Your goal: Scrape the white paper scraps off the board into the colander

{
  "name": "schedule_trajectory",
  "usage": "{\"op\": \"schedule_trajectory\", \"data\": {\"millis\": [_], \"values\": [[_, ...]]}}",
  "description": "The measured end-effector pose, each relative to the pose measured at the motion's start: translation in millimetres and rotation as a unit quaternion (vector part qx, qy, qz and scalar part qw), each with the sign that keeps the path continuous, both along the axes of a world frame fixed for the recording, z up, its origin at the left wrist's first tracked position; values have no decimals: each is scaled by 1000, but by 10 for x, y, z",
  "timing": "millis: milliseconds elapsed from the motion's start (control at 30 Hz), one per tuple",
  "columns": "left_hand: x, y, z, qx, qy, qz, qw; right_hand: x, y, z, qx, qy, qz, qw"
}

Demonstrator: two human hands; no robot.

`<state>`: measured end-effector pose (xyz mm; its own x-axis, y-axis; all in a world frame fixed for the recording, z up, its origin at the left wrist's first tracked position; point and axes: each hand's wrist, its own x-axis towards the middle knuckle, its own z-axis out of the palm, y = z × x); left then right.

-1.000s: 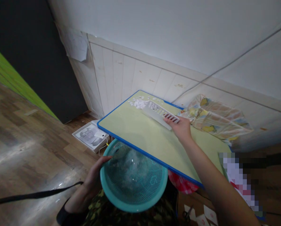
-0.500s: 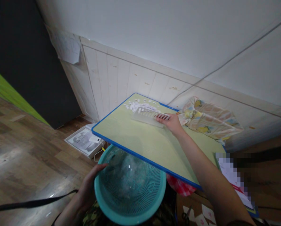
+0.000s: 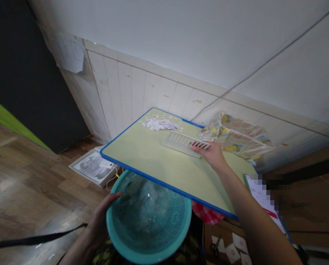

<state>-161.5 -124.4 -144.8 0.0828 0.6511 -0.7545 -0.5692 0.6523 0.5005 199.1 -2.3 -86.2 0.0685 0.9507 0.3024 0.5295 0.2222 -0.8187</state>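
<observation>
My right hand (image 3: 210, 152) grips the right end of a white slotted plastic tray (image 3: 182, 143), tilted over the pale green, blue-edged table (image 3: 159, 169). Behind and left of the tray lies a pile of small white paper pieces (image 3: 160, 124), with a gap between them. My left hand (image 3: 105, 208) is closed on the left rim of a turquoise basket (image 3: 181, 241), which stands against the near table edge. Clear, shiny material (image 3: 152, 202) lies inside the basket.
Patterned cloth (image 3: 236, 138) lies at the table's back right, and papers (image 3: 264, 200) at its right end. A white box (image 3: 94, 167) is on the floor at left. Scissors (image 3: 215, 247) and cards (image 3: 232, 253) are at lower right. A red checked item (image 3: 207, 212) shows under the table edge.
My right hand has drawn the slotted tray rightward and nearer, away from the paper pile, uncovering more of it. My left hand stays on the basket rim. The view has shifted slightly.
</observation>
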Motion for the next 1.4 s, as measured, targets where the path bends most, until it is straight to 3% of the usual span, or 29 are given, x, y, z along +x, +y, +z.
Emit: {"op": "schedule_trajectory", "data": {"millis": [200, 400, 733, 967, 1167, 1400], "values": [[14, -8, -51, 7, -2, 5, 1000, 31, -214, 14, -30, 1, 28, 999], [41, -2, -22, -1, -6, 7, 1000, 93, -255, -42, 1, -8, -35, 999], [41, 16, -47, 7, 1, 15, 1000, 80, -353, 57, 15, -17, -44, 999], [18, -8, -111, 13, -9, 6, 1000, 82, -386, 33, 9, -14, -41, 999], [41, -3, -52, 9, 1, 13, 1000, 117, -400, 45, 11, -39, -36, 999], [59, 12, 4, -5, -3, 20, 1000, 119, -383, 47, 28, -65, -84, 994]]}}
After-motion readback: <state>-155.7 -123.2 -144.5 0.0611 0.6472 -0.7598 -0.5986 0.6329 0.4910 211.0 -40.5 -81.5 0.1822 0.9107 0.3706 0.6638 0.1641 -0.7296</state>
